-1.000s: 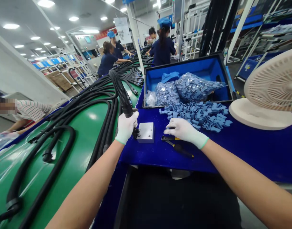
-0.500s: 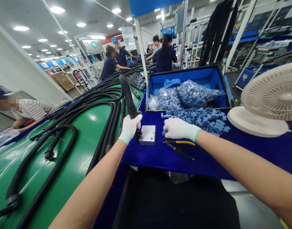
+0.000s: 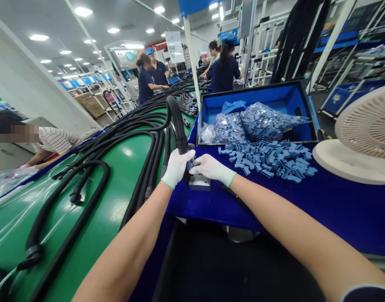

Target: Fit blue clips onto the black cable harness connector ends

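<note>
My left hand (image 3: 177,166), in a white glove, is wrapped round the end of a black corrugated hose (image 3: 176,121), which stands up from the fist and bends over at the top. My right hand (image 3: 213,168), also gloved, pinches a small blue plastic clip (image 3: 190,165) against the hose's end fitting, right beside the left fingers. Both hands are over a grey metal block (image 3: 200,186) on the blue table. Under the right wrist, the pliers (image 3: 233,193) are mostly hidden. Loose blue clips (image 3: 270,158) lie heaped to the right.
Behind the heap stands a blue crate (image 3: 258,95) with bagged clips (image 3: 264,121). A beige fan (image 3: 352,161) is at the right. Many black hoses (image 3: 142,142) cover the green table (image 3: 129,167) on the left. Co-workers (image 3: 223,67) stand farther back, and another person (image 3: 58,140) is at the far left.
My right hand has moved left from beside the clip heap to the hose end, bringing a blue clip against it. The left hand keeps its hold. The view has shifted slightly.
</note>
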Tool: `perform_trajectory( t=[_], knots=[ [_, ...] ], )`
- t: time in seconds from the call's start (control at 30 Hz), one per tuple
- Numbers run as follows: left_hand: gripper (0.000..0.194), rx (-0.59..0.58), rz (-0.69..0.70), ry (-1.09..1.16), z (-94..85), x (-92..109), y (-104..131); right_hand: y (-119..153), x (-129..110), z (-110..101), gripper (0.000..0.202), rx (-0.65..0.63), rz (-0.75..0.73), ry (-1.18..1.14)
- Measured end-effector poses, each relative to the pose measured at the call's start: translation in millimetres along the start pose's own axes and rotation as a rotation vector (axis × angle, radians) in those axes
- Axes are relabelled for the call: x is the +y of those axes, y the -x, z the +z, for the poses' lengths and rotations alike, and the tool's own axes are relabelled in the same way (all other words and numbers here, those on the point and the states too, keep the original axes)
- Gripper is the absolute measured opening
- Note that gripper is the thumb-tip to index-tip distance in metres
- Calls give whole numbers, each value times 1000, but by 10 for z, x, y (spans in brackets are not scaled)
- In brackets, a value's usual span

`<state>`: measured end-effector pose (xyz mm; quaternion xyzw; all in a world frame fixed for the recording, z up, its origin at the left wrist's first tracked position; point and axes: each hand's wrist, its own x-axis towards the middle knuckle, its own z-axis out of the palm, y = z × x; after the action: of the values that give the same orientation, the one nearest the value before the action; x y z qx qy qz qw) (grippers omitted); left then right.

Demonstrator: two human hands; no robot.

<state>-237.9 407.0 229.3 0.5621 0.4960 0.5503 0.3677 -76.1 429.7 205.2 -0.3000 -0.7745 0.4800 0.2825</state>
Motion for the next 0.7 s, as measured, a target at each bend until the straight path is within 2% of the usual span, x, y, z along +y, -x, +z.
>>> perform_trajectory(
  t=[0.13,0.2,0.27,0.33,0.4,0.47,0.53,0.6,0.63,0.7],
  knots=[
    [41,-13,6,15,30,57,33,-32,44,-41,29,-57,1,-30],
    [38,12,20,6,-71,129,111,-2,49,-69,37,-87,-4,-31],
    [39,79,33,-1,-358,214,265,46,55,-92,40,-109,-4,-21],
    [42,185,31,-49,-858,297,536,88,73,-106,39,-116,-13,25],
    [55,296,-29,-192,-1498,376,964,102,104,-104,37,-113,-51,114],
    [68,354,-189,-431,-2116,450,1542,87,130,-87,38,-116,-69,195],
    [74,349,-401,-665,-2546,509,2194,60,142,-64,40,-135,-46,241],
    [73,343,-548,-776,-2703,529,2813,31,160,-48,41,-157,-31,294],
    [70,332,-599,-797,-2685,519,3082,17,186,-44,41,-161,-36,330],
    [68,292,-671,-807,-2534,463,3502,-11,294,-31,43,-155,-47,401]
  ],
)
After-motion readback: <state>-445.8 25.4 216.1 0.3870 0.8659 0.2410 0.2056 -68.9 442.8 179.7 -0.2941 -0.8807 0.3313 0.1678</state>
